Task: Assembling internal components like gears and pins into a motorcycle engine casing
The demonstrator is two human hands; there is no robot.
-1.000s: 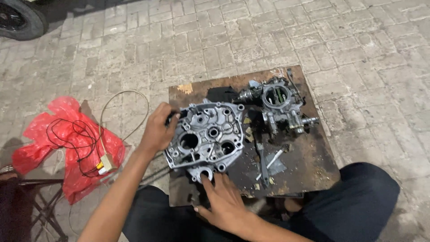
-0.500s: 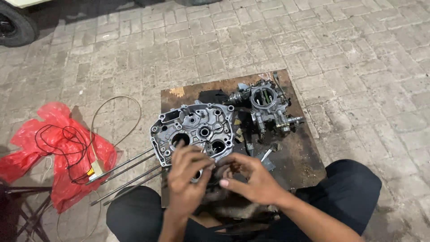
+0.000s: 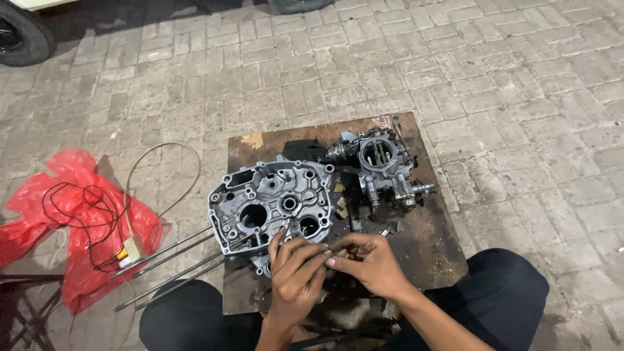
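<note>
A grey metal engine case half (image 3: 270, 205) with several round holes lies on a dark wooden board (image 3: 429, 240) on the paving. My left hand (image 3: 292, 273) and my right hand (image 3: 364, 260) meet just below the case's near edge, fingertips pinched together over a small part that I cannot make out. A carburettor (image 3: 383, 166) stands on the board's far right, beyond both hands. My knees in dark trousers frame the board's near side.
Long thin metal rods (image 3: 166, 260) lie on the ground left of the board. A red plastic bag (image 3: 78, 221) with black cable on it sits at far left, with a thin wire loop (image 3: 182, 162) beside it. A tyre (image 3: 19, 32) is top left.
My left hand left the case's left side and came to the front. Both hands drew together below the case, fingertips touching. The view shifted a little.
</note>
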